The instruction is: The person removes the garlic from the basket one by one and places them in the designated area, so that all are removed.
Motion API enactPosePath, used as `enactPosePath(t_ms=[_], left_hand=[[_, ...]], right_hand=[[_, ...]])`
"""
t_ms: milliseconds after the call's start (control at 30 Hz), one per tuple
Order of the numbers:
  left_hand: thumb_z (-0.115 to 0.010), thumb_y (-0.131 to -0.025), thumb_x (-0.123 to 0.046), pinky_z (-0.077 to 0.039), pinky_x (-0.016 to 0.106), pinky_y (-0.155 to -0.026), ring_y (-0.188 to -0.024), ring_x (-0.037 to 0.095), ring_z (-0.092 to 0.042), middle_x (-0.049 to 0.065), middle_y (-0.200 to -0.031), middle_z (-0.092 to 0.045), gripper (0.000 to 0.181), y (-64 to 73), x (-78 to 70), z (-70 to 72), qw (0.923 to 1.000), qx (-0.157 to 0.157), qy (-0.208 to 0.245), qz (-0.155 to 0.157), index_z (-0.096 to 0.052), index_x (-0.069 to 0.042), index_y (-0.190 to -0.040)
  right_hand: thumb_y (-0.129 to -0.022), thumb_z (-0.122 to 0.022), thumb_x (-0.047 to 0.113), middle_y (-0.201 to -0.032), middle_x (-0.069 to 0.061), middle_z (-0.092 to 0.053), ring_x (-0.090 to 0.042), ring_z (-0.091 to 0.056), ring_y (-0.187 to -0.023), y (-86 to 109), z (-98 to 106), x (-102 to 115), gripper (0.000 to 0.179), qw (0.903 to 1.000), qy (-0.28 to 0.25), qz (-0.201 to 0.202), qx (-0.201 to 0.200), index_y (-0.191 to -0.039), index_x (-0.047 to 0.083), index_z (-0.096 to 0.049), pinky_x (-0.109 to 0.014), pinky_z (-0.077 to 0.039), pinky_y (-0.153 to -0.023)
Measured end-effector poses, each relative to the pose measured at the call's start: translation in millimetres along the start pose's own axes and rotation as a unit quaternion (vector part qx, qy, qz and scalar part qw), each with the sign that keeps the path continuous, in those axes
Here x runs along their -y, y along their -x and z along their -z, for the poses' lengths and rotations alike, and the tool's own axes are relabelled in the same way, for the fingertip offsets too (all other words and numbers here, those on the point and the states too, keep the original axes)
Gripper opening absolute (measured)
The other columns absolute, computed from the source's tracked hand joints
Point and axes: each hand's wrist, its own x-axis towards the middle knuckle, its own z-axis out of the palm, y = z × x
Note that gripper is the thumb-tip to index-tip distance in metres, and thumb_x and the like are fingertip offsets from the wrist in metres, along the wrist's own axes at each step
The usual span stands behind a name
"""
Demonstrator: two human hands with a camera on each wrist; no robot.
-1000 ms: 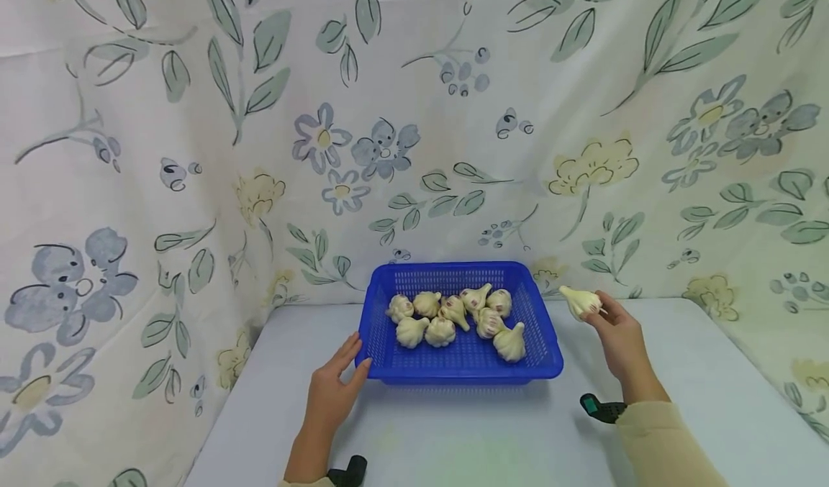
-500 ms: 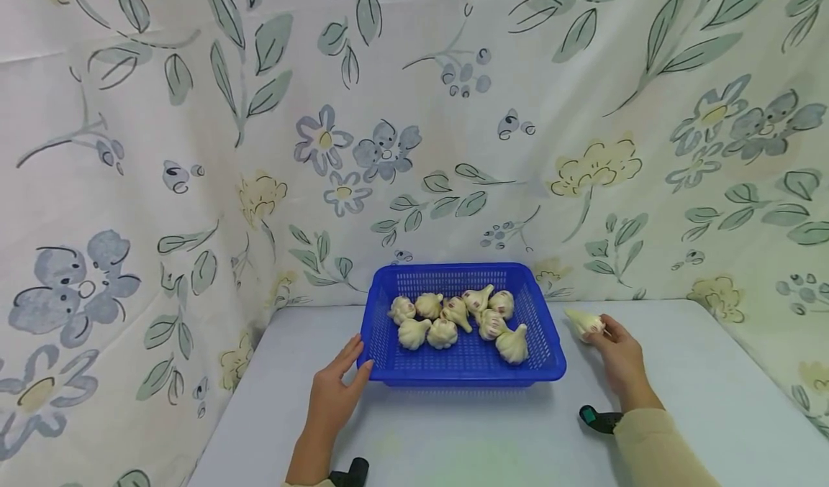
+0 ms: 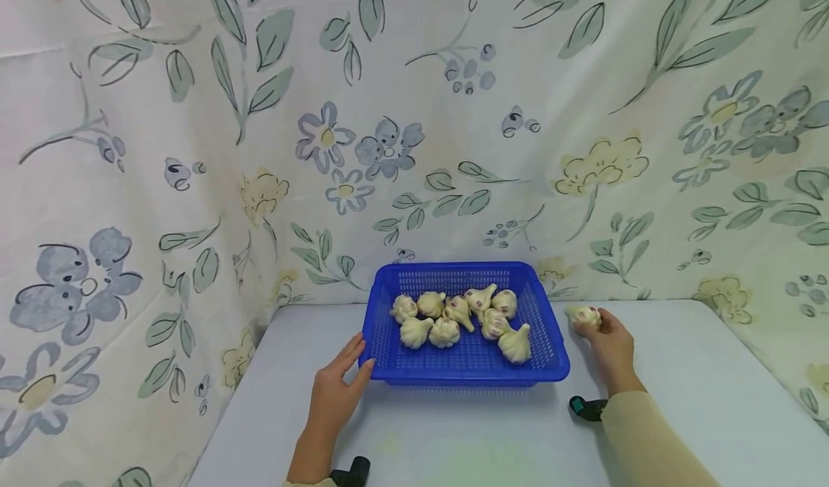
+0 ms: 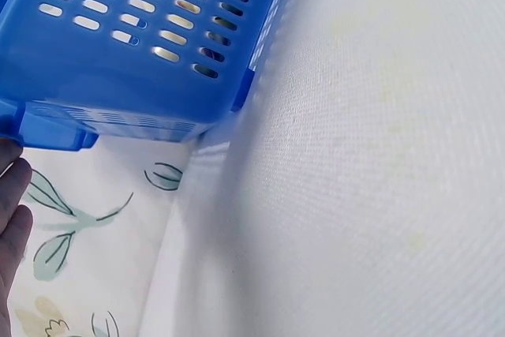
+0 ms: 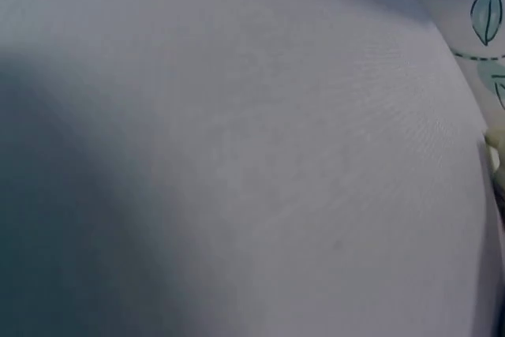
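In the head view a blue plastic basket point(image 3: 466, 373) with slotted walls stands on the white table, holding several garlic bulbs point(image 3: 444, 333). My left hand point(image 3: 333, 390) rests at the basket's left side, its fingers straight against the rim. To the right of the basket my right hand point(image 3: 612, 347) holds one garlic bulb point(image 3: 586, 317) between thumb and fingers, low at the table's far edge. The left wrist view shows the basket wall point(image 4: 142, 61) and a few fingertips point(image 4: 14, 203) beside it. Only a sliver of the held bulb point(image 5: 495, 147) enters the right wrist view.
A floral curtain point(image 3: 414, 127) hangs behind the table and along its sides. The white tabletop point(image 3: 453, 437) stretches in front of the basket and out to the right. Dark wrist devices point(image 3: 587, 408) sit on both wrists.
My right hand has lowered the garlic bulb from above the table to near its surface, right of the basket. The bulb has turned slightly. The left hand stays at the basket.
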Motion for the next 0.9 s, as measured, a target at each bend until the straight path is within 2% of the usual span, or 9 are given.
enactPosePath(t_ms=[100, 200, 333, 533, 900], left_hand=[[-0.071, -0.092, -0.026, -0.036, 0.010, -0.100, -0.130, 0.017, -0.054, 0.006, -0.140, -0.058, 0.044, -0.3, 0.4, -0.6, 1.0000, 0.000, 0.004, -0.003, -0.064, -0.005, -0.131], [-0.070, -0.093, -0.027, -0.035, 0.009, -0.101, -0.130, 0.017, -0.054, 0.005, -0.140, -0.058, 0.044, -1.1, -0.7, -0.6, 1.0000, 0.000, 0.009, -0.002, -0.063, -0.006, -0.131], [-0.069, -0.093, -0.030, -0.038, 0.016, -0.101, -0.131, 0.015, -0.053, 0.005, -0.141, -0.058, 0.045, -2.4, -2.1, -0.1, 1.0000, 0.002, 0.004, 0.003, -0.063, -0.008, -0.132], [-0.069, -0.093, -0.029, -0.046, 0.033, -0.100, -0.130, 0.015, -0.053, 0.005, -0.141, -0.057, 0.045, -2.6, -2.4, 0.5, 1.0000, 0.002, -0.005, 0.005, -0.062, -0.008, -0.133], [-0.069, -0.093, -0.028, -0.046, 0.035, -0.099, -0.131, 0.016, -0.053, 0.005, -0.141, -0.057, 0.045, -0.3, -1.0, -1.4, 1.0000, 0.002, 0.000, 0.008, -0.063, -0.006, -0.132]], right_hand=[[-0.093, -0.066, 0.040, -0.156, -0.020, -0.035, -0.035, -0.036, -0.142, -1.9, -0.3, 1.6, 0.082, 1.0000, 0.007, -0.001, -0.003, -0.155, 0.006, -0.026, -0.050, -0.033, -0.116], [-0.093, -0.065, 0.040, -0.154, -0.021, -0.038, -0.035, -0.039, -0.140, -4.0, 0.1, 2.4, 0.080, 0.9997, 0.022, 0.004, -0.006, -0.154, 0.004, -0.028, -0.050, -0.034, -0.115], [-0.093, -0.065, 0.042, -0.153, -0.023, -0.039, -0.036, -0.040, -0.139, -6.3, 0.2, 2.6, 0.081, 0.9992, 0.038, 0.009, -0.007, -0.154, 0.003, -0.028, -0.051, -0.034, -0.114], [-0.092, -0.066, 0.043, -0.152, -0.025, -0.040, -0.036, -0.041, -0.138, -6.5, -1.5, 2.2, 0.084, 0.9995, 0.029, 0.007, -0.005, -0.154, 0.001, -0.027, -0.051, -0.035, -0.114], [-0.093, -0.067, 0.040, -0.150, -0.027, -0.040, -0.038, -0.042, -0.137, -4.9, -4.7, 1.4, 0.082, 0.9994, 0.033, 0.007, -0.013, -0.152, -0.002, -0.029, -0.051, -0.035, -0.114]])
